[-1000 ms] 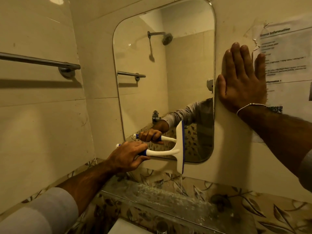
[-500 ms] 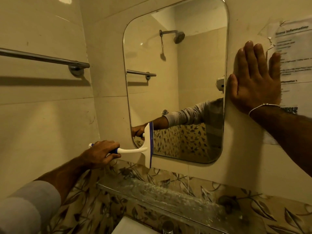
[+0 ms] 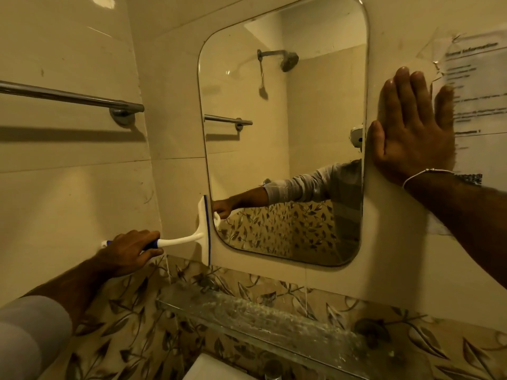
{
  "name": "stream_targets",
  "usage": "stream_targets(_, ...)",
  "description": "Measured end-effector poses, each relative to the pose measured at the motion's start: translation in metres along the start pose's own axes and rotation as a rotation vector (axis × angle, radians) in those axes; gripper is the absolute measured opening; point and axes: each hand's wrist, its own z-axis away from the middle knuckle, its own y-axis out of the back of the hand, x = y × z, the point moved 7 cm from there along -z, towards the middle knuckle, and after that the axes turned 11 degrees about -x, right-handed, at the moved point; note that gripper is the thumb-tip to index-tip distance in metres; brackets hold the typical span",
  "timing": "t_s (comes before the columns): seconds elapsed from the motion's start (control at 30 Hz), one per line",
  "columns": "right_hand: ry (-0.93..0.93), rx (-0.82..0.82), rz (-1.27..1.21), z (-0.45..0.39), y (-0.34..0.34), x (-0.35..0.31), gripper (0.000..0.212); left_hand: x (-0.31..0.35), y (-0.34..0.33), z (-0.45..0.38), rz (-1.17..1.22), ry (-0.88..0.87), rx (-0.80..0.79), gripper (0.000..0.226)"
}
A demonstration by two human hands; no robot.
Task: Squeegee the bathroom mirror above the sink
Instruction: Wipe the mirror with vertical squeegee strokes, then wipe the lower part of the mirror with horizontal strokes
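The wall [image 3: 82, 201] was made of big, shiny cream tiles, and lower down the tiles had a brown leaf pattern. A mirror [image 3: 288, 127] with round corners hung on this wall. It showed a shower head, a bar and the person's arm. A silver towel bar [image 3: 71, 98] was fixed to the wall left of the mirror. Under the mirror sat a glass shelf [image 3: 247, 314], spotted with white marks. The white edge of a sink [image 3: 208, 368] peeked in at the bottom.

The left hand [image 3: 131, 252] had its fingers wrapped tight around the blue grip of a white squeegee [image 3: 201, 234]. Its blade stood upright at the mirror's lower left edge, partly on the tile beside it. The right hand [image 3: 411, 133] lay flat and spread on the wall just right of the mirror, holding nothing.

A paper notice [image 3: 477, 105] was stuck beside that hand. Its top line ended in "Information"; the rest was too blurry to read.
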Motion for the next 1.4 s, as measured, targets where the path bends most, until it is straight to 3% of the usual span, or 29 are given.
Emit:
stream_targets(0.3, -0.010, 0.007, -0.004, 0.000, 0.000, 0.000, 0.070, -0.006, 0.000, 0.007, 0.013, 0.052, 0.049, 0.026)
stream_targets(0.43, -0.006, 0.010, 0.003, 0.000, 0.000, -0.001, 0.070, 0.000, 0.009, 0.018, 0.047, 0.018, 0.140, 0.030)
stream_targets(0.63, -0.004, 0.020, 0.005, -0.001, -0.001, 0.000, 0.070, 0.025, 0.029, 0.024, 0.136, 0.023, 0.285, 0.016)
stream_targets(0.73, -0.002, 0.021, 0.009, -0.001, -0.002, 0.000, 0.070, 0.042, 0.040, 0.022, 0.243, 0.029, 0.345, 0.013)
stream_targets(0.93, -0.004, 0.022, -0.004, -0.001, -0.002, 0.002, 0.070, 0.093, 0.069, 0.017, 0.485, -0.027, 0.518, 0.028)
stream_targets(1.23, 0.001, 0.029, 0.003, -0.001, -0.003, 0.002, 0.070, 0.137, 0.074, 0.005, 1.171, 0.147, 0.681, 0.027)
stream_targets(1.4, 0.009, 0.032, 0.004, -0.001, -0.003, 0.001, 0.070, 0.163, 0.075, -0.004, 1.440, 0.121, 0.690, 0.020)
